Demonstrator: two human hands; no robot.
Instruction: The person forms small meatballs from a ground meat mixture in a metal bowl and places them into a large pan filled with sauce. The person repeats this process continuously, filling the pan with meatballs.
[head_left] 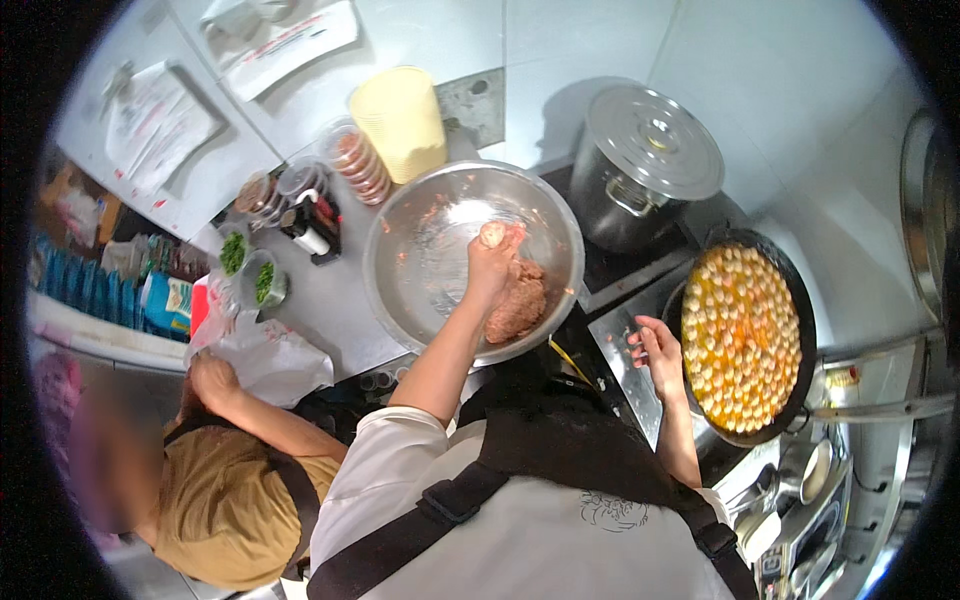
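My left hand (490, 268) is inside a wide steel mixing bowl (412, 300), its fingers closed round pink minced meat. A small pale ball of the meat (493, 234) bulges from the top of that fist. Below and right of the fist lies a larger mound of minced meat (518, 308) against the bowl's side. My right hand (657, 352) hovers between the bowl and a round black pan (808, 335), fingers bent and apart, with nothing visible in them. Many pale meatballs (740, 330) float close together in orange, oily liquid in the pan.
A lidded steel pot (640, 170) stands behind, right of the bowl. Stacked tubs (355, 165), a yellow container (400, 122), a dark bottle (312, 235) and chopped greens (265, 282) are back left. At left, a co-worker's hand (213, 380) holds a white plastic bag (275, 355).
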